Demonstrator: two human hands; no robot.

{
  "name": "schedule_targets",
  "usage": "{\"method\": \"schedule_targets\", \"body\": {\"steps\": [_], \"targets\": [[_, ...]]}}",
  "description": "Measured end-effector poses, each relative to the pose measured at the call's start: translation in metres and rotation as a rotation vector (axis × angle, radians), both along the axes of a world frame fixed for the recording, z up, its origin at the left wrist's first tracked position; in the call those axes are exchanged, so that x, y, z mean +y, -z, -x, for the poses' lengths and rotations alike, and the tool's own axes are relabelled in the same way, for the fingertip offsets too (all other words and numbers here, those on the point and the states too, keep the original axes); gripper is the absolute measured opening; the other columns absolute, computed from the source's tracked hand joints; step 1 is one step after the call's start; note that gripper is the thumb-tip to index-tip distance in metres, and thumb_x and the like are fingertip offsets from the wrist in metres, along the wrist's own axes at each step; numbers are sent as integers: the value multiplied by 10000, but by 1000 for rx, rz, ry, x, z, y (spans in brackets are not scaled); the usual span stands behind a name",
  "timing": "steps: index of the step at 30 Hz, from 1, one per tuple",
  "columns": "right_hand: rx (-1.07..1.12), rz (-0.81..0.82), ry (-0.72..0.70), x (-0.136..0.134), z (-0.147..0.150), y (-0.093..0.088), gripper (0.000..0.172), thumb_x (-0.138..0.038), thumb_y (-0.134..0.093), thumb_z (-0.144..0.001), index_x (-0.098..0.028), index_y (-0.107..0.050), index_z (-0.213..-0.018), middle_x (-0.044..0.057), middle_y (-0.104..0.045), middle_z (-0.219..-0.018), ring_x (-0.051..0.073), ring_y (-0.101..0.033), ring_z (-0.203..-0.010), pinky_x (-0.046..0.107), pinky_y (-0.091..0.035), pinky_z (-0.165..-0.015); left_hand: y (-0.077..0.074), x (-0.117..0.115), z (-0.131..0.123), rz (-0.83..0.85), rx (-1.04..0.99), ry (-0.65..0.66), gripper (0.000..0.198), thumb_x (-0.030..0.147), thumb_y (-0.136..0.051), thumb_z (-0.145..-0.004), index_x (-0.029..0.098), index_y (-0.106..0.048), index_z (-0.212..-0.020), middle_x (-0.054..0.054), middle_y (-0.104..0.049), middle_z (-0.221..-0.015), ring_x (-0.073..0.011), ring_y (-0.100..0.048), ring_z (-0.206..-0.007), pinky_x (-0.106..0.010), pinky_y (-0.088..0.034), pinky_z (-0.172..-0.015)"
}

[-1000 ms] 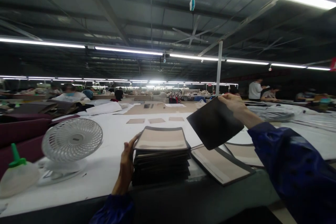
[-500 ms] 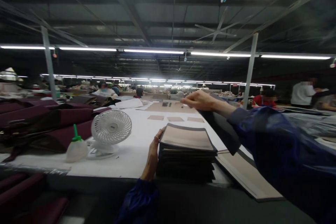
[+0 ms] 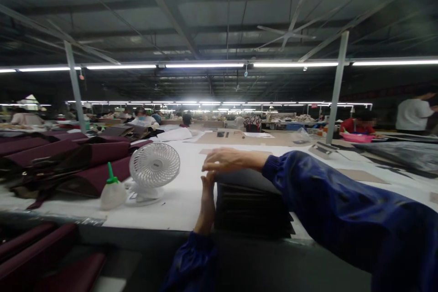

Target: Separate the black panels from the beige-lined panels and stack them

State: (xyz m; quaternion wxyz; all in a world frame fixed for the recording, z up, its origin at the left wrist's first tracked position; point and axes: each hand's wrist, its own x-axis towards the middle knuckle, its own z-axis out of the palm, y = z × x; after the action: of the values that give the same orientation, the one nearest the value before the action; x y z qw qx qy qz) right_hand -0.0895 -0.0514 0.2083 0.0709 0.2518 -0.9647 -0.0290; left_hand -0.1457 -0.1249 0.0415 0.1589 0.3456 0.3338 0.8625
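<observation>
A tall stack of dark panels point(image 3: 253, 212) stands near the front edge of the white-covered table. My left hand point(image 3: 206, 205) rests upright along the stack's left side, fingers extended and open. Over the far left corner of the stack reaches my right hand point(image 3: 227, 159), its fingers stretched out and slightly blurred. Beneath that hand and forearm lies a dark grey panel point(image 3: 249, 180) on top of the stack, partly hidden by the sleeve. Both hands nearly meet at the panel's left corner.
Left of the stack stand a small white fan point(image 3: 154, 166) and a bottle with a green nozzle point(image 3: 112, 191). Maroon pieces point(image 3: 85, 150) are heaped at far left. Beige sheets point(image 3: 362, 175) lie on the right. Several people work farther back, one beside a pink basin point(image 3: 357, 137).
My right hand has moved left and down, bringing the dark panel from the right side onto the stack. My left hand stays at the stack's side. The view has shifted slightly.
</observation>
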Motion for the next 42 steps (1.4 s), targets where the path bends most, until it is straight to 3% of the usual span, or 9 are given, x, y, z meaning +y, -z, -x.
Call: {"method": "schedule_targets", "body": {"steps": [6,11,18,25,29,33,36,38,42], "targets": [[451,464,531,44,-76,-4,477,-494,-397,-945,-166,-611,-1218,127,-610,-1244,269,-557,-1146,413,-401,-1005,3,-4,-1,1,78,-70,628,646,-403,-856,248,-506,-1331,-45,-370,-1494,-254,-242,-1414,-395,-182,-1176],[382,775,931,84,-142,29,700,-592,-458,-879,-121,-439,-1397,148,-381,-1460,321,-346,-1342,469,-229,-1133,0,-3,-2,-33,42,82,632,637,-316,-889,250,-463,-1365,-48,-366,-1496,-249,-289,-1396,-412,-186,-1173],[154,1359,815,65,-150,66,700,-692,-436,-847,-185,-542,-1318,119,-455,-1414,321,-390,-1314,521,-244,-1123,-1,-6,-7,0,160,67,635,651,-318,-878,254,-505,-1337,-47,-395,-1480,-264,-294,-1393,-428,-188,-1176],[122,1251,721,72,-170,62,828,-736,-374,-839,-164,-380,-1438,103,-286,-1507,284,-332,-1353,450,-265,-1131,0,-8,-8,14,151,2,683,675,-314,-863,221,-510,-1335,-82,-460,-1432,-292,-349,-1361,-453,-207,-1165],[-31,737,888,85,-230,64,844,-709,-568,-747,-190,-448,-1402,116,-355,-1467,330,-298,-1362,470,-189,-1147,-3,-8,-10,-2,78,30,650,664,-305,-875,253,-496,-1340,-51,-420,-1464,-256,-312,-1384,-419,-178,-1177],[-364,403,936,82,-274,92,1073,-600,-758,-603,-95,-328,-1446,195,-249,-1489,382,-231,-1369,494,-229,-1124,-4,-7,-10,4,42,-29,622,657,-330,-874,245,-555,-1282,-43,-406,-1474,-235,-263,-1406,-387,-118,-1192],[-240,369,952,81,-281,115,857,-592,-609,-764,-66,-409,-1411,216,-310,-1466,379,-274,-1357,502,-245,-1114,-3,-5,-8,9,43,-42,630,660,-348,-866,228,-568,-1268,-65,-437,-1451,-261,-287,-1395,-427,-147,-1185],[-114,420,934,88,-277,117,619,-572,-476,-861,-144,-580,-1295,170,-523,-1343,359,-470,-1246,482,-360,-1049,-1,-4,-7,8,39,-54,635,664,-363,-858,222,-572,-1264,-76,-452,-1439,-281,-314,-1381,-457,-186,-1174],[420,598,1026,124,-274,87,407,-569,-514,-839,-229,-711,-733,47,-712,-725,260,-666,-743,331,-522,-685,1,-2,-5,16,43,-65,636,667,-386,-848,221,-576,-1260,-83,-471,-1422,-291,-348,-1362,-469,-222,-1163]]}}
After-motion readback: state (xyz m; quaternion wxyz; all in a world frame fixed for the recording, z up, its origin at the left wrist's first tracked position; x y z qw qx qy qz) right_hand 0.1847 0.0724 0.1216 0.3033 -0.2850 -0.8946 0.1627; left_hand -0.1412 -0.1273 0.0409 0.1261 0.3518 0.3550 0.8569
